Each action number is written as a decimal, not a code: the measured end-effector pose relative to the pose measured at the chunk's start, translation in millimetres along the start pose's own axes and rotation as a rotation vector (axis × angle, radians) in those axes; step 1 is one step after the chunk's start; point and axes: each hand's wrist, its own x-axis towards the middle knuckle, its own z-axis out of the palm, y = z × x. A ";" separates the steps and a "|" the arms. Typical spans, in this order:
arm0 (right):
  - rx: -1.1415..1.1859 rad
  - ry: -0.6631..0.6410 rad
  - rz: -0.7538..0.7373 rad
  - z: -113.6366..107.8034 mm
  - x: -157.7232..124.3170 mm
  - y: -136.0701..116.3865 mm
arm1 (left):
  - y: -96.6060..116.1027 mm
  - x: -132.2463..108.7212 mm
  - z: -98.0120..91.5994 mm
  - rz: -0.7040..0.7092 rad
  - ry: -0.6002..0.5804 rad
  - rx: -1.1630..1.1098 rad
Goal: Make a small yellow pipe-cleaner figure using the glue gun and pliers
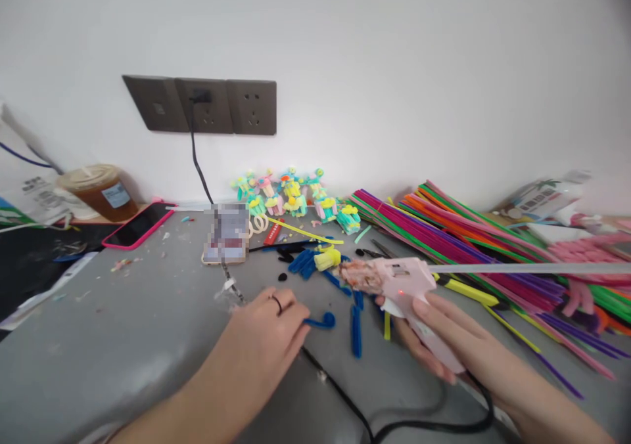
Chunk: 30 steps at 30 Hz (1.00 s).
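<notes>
My left hand (269, 335) pinches a short blue pipe cleaner (320, 321), whose free end is rolled into a small coil pointing right. In my right hand (453, 339) is a pink hot glue gun (407, 286), its grip wrapped by my fingers and its crusted nozzle aimed left. A long translucent glue stick (532, 268) runs out of the gun's back. Between the hands lie folded blue pipe cleaner pieces (355, 331) and a yellow bundle (327, 258). The tips of my left fingers are partly hidden.
Small pastel pipe cleaner figures (293, 194) stand by the wall. Long coloured pipe cleaners (458, 247) spread over the right side. A phone (140, 226), a drink cup (101, 191) and a propped phone (225, 234) are at left. The gun's black cord (340, 391) crosses the front.
</notes>
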 end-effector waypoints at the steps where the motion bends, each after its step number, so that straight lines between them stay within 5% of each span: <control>1: -0.006 -0.013 0.037 -0.6 -5.4 3.3 | 3.5 -5.7 2.8 0.073 0.028 0.050; 10: 0.067 0.054 0.303 7.7 -37.5 15.1 | 12.7 -26.3 18.3 0.269 0.163 0.201; 30: -0.055 -0.099 0.190 8.4 -18.1 14.3 | 16.4 -31.3 37.0 0.164 0.127 0.111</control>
